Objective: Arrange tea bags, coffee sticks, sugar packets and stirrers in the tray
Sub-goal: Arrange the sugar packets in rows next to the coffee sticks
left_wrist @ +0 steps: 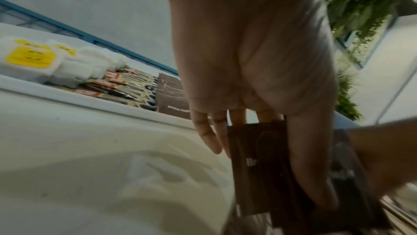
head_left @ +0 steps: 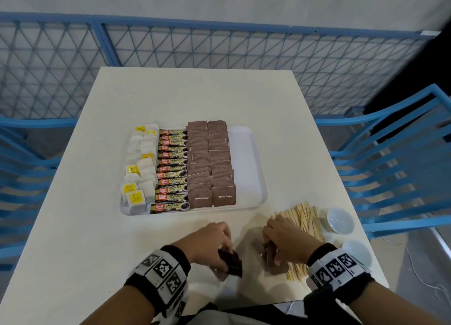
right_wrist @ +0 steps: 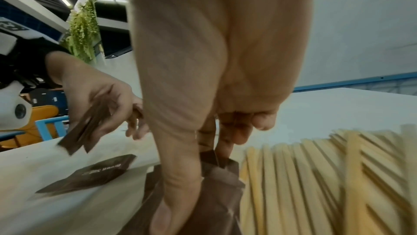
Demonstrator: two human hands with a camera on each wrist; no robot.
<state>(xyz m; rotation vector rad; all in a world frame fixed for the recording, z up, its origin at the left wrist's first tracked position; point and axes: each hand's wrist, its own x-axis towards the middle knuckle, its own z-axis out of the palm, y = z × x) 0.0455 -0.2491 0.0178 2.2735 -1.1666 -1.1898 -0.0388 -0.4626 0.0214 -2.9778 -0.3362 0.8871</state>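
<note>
The left hand [head_left: 207,241] pinches a few brown sugar packets [head_left: 230,261] between thumb and fingers, just above the table [head_left: 85,227]; the right hand [head_left: 284,241] grips more loose packets [head_left: 274,261] lying beside the heap of wooden stirrers [head_left: 305,217]; one packet [right_wrist: 90,174] lies flat between the hands; beyond them the white tray [head_left: 249,163] holds tea bags [head_left: 141,166], coffee sticks [head_left: 172,168] and two rows of sugar packets [head_left: 211,163], its right part bare; two small white bowls [head_left: 340,221] stand right of the stirrers.

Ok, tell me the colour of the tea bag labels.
Yellow labels on white tea bags, clearest in the left wrist view.
</note>
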